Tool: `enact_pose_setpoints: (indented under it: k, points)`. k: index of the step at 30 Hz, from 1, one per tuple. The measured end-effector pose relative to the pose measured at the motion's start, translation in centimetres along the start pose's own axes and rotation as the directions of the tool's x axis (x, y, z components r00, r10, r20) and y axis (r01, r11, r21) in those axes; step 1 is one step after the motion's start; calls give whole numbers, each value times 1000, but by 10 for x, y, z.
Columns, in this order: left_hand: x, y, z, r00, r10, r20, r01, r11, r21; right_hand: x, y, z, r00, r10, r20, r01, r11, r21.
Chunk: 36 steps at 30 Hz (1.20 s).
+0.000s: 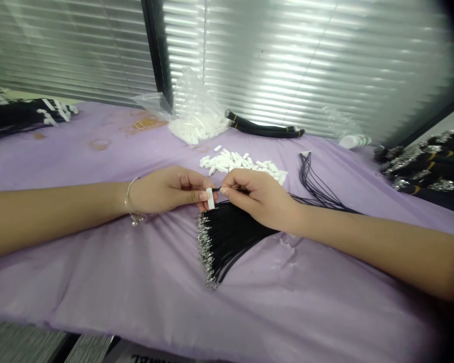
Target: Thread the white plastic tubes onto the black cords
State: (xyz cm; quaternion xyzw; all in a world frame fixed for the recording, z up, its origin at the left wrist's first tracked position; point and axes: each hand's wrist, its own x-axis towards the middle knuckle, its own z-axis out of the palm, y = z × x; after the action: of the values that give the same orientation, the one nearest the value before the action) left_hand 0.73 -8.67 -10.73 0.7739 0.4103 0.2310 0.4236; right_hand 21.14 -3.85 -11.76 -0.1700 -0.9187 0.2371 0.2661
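Observation:
My left hand [170, 189] pinches a small white plastic tag [210, 198] between thumb and fingers. My right hand [255, 195] pinches the end of a thin black cord [216, 189] right at the tag. Both hands meet above a fanned bundle of black cords [230, 237] with silver metal clasps [205, 252] at their near ends, lying on the purple cloth [136, 282]. A loose pile of white tags [242, 163] lies just behind my hands.
An open clear bag of white tags [199, 123] sits at the back by the blinds. Black cord bundles lie at the back [265, 128], far left [26, 116] and far right [427, 166]. Loose black cords [318, 186] trail to the right. Rubber bands [139, 125] lie back left.

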Motion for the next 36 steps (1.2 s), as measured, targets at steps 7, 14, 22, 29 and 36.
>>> enact_pose_setpoints:
  k: [7, 14, 22, 29, 36]
  points:
    - [1, 0, 5, 992, -104, -76, 82, 964, -253, 2, -5, -4, 1000, 11, 28, -1, 952, -308]
    - [2, -6, 8, 977, -141, -159, 46, 870, -490, -2, -32, -19, 980, -138, 142, 198, 727, -658]
    - [2, -7, 7, 978, -154, -140, 63, 860, -506, 0, -23, -10, 936, -102, 338, 249, 869, -427]
    - [3, -6, 7, 975, -168, -143, 72, 857, -510, -5, -23, -8, 969, -48, 244, 168, 850, -500]
    - [2, -4, 7, 979, -151, -135, 69, 875, -480, -3, -22, -17, 985, 150, 83, -107, 917, -384]
